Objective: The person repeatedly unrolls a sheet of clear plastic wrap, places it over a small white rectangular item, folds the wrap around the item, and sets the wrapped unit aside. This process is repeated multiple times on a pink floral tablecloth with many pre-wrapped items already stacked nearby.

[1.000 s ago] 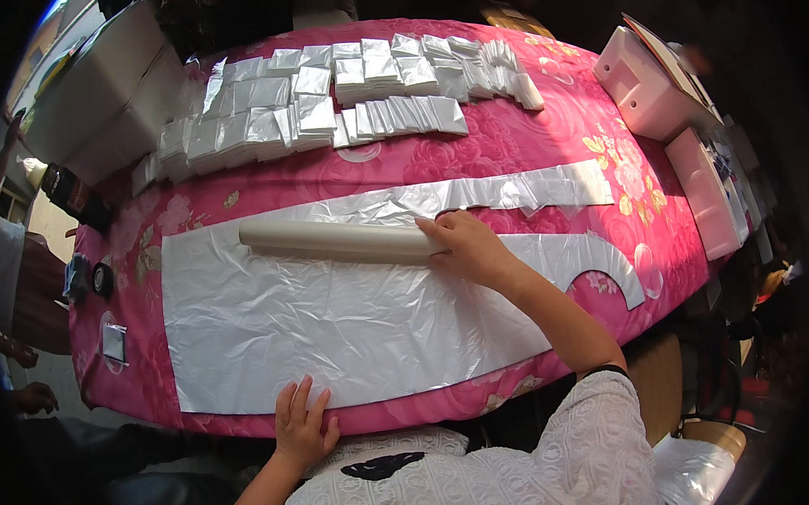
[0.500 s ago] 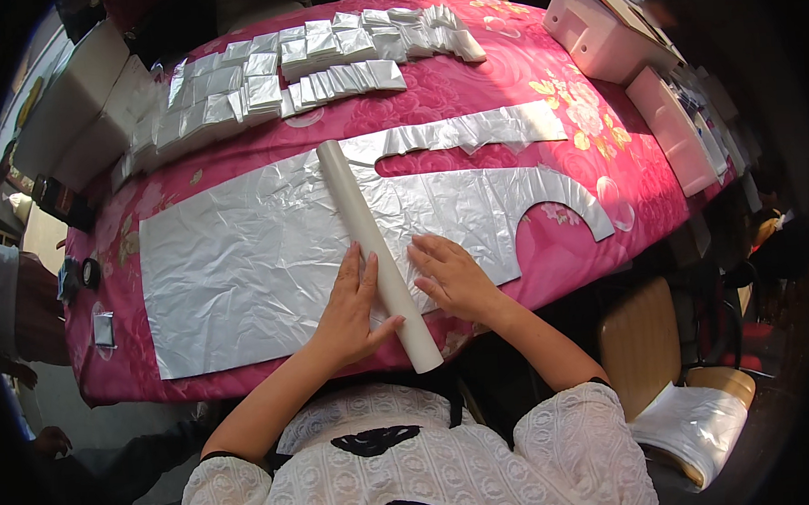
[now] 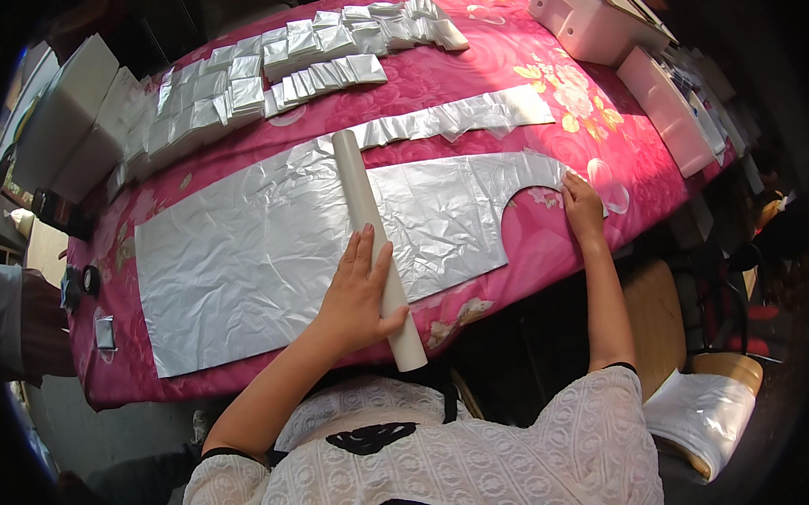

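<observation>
A thin, silvery-white plastic apron (image 3: 241,270) lies spread and wrinkled across the table, its two strap ends toward the right. Across its middle rests a long white tube (image 3: 362,191), slanting from the far edge to the near edge. My left hand (image 3: 356,287) lies on the tube's near half with fingers stretched out and thumb apart. At the far right, my right hand (image 3: 583,208) pinches the end of the apron's curved near strap; its fingertips are partly hidden.
Several rows of folded silvery plastic packets (image 3: 231,92) stand along the far left of the pink flowered tablecloth (image 3: 467,57). White foam boxes (image 3: 584,14) sit at the far right. A small packet (image 3: 105,333) and a black roll (image 3: 91,279) lie at the left edge. A wooden chair (image 3: 656,331) stands at right.
My right hand has moved from beside the tube to the curved strap's end and closed on it. The tube has turned slightly more upright, with my left hand still on it.
</observation>
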Available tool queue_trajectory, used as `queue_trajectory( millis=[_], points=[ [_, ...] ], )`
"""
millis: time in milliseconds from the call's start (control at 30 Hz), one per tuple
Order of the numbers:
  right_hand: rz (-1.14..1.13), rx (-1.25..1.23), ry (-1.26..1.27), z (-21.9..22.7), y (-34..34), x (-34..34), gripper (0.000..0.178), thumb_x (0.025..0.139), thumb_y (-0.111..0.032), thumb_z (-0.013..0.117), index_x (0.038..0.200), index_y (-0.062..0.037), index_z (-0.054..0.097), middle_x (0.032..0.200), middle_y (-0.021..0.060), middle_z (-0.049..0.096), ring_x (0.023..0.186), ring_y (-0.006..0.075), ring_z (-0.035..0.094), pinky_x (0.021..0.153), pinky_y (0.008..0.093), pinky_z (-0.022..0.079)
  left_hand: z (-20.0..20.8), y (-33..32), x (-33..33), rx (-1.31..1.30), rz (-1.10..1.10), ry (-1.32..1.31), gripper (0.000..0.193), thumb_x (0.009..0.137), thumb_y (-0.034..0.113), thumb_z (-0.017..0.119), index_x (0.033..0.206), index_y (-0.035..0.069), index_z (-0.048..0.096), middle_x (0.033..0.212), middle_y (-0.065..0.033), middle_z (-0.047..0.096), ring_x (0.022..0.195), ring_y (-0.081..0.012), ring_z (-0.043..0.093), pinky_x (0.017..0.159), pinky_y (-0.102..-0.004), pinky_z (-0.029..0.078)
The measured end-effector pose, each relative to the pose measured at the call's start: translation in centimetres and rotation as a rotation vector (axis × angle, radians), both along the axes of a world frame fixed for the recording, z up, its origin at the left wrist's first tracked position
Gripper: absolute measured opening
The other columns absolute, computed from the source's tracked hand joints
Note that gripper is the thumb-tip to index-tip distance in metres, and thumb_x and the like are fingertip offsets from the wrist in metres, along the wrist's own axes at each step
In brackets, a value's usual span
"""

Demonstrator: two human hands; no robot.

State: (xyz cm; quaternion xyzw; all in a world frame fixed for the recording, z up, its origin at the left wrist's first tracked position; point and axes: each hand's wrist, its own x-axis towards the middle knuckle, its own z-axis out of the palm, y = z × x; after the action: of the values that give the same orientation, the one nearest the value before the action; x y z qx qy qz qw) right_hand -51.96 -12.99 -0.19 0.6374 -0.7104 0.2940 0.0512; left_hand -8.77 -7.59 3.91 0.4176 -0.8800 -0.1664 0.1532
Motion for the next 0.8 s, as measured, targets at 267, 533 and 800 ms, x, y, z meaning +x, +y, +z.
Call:
queue_trajectory(
  millis=[267,533,800],
  points=[
    [0.286,0.058,-0.805,5.0,0.9,11.8,0.011,0.074,-0.004,0.065,0.078,-0.0027,0.055,0.07,0.0005,0.059,0.064,0.0069,0.053,0.06,0.0218,0.044,-0.1,0.1,-0.3,-0.037,0.005,0.052,0.075,0.075,0.036,0.059,0.133,-0.003,0.032,0.143,-0.0291,0.014,0.134,-0.0419,0.015,0.108,-0.046,0.018],
    [1.086,0.236,-0.613,7.9,8.1,30.5,0.024,0.074,-0.004,0.064,0.096,-0.0005,0.056,0.097,0.0132,0.058,0.086,0.0267,0.058,0.075,0.0353,0.048,2.6,-0.8,3.8,1.132,0.31,1.041,0.026,0.087,0.019,0.058,0.104,0.0,0.057,0.088,-0.0093,0.065,0.075,-0.0146,0.062,0.066,-0.0264,0.05],
    [0.57,0.148,-0.135,8.6,12.8,28.9,0.038,0.07,-0.031,0.072,0.092,-0.0029,0.057,0.09,0.0133,0.058,0.082,0.0284,0.059,0.067,0.0371,0.047,1.6,-2.0,22.5,1.01,0.659,0.782,0.014,0.082,0.01,0.057,0.092,0.0,0.058,0.081,-0.0076,0.063,0.071,-0.0146,0.062,0.065,-0.0265,0.05]
  ],
)
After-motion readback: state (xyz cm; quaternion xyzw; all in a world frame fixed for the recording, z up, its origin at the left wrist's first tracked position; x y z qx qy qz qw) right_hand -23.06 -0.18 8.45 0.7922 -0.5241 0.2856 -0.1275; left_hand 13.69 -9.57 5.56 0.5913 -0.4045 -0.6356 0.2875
